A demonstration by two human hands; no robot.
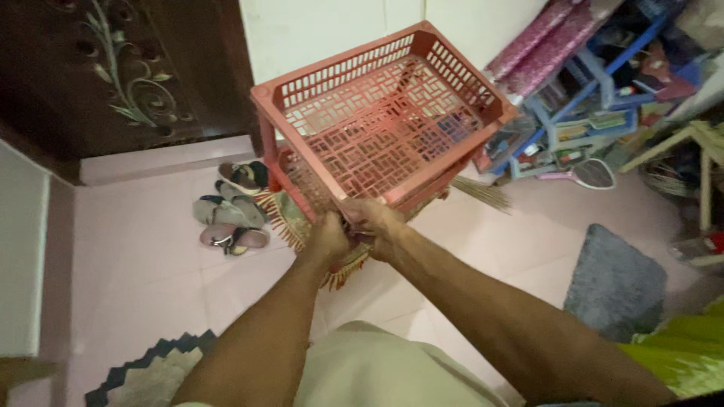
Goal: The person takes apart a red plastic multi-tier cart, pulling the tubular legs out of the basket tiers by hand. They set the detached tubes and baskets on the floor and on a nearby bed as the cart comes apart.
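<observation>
Head view: both hands, left hand (329,240) and right hand (377,222), clench the near corner of a red plastic rack (381,113) (tilted, lifted above sandals (234,215)); carrying seems underway, steady setting-down needed.

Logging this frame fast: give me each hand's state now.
Left hand: closed on the near edge of the red plastic rack.
Right hand: closed on the same edge of the rack.

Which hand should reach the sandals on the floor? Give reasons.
Left, probably. The left hand grips the near corner of the red rack, on the side of the sandals; the right hand beside it would have to cross over.
</observation>
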